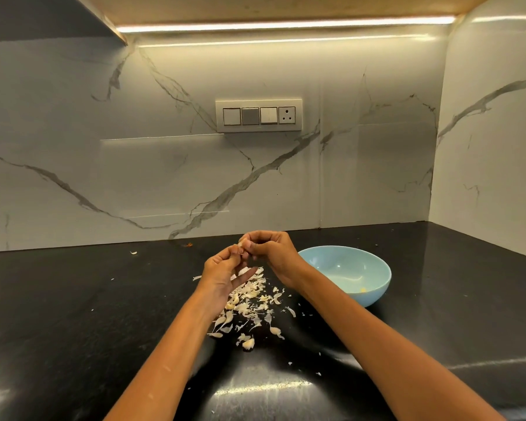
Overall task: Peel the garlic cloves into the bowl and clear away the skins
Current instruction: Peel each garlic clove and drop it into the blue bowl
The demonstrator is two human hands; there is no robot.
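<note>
Together, 2 bare hands pinch 1 small pale garlic clove [241, 245] above a black stone counter [73, 314].
Left hand [222, 270] and right hand [271, 250] curl fingertips round it, over scattered papery white skins [249, 302]; a light blue round bowl [346, 273] sits just right.

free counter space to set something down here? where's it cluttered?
Bare black counter left of the left hand, out to the backsplash, bar one stray skin. Also bare right of the blue bowl, toward the corner. Crowded: the skin pile between the forearms, with loose flakes toward the near edge.
</note>
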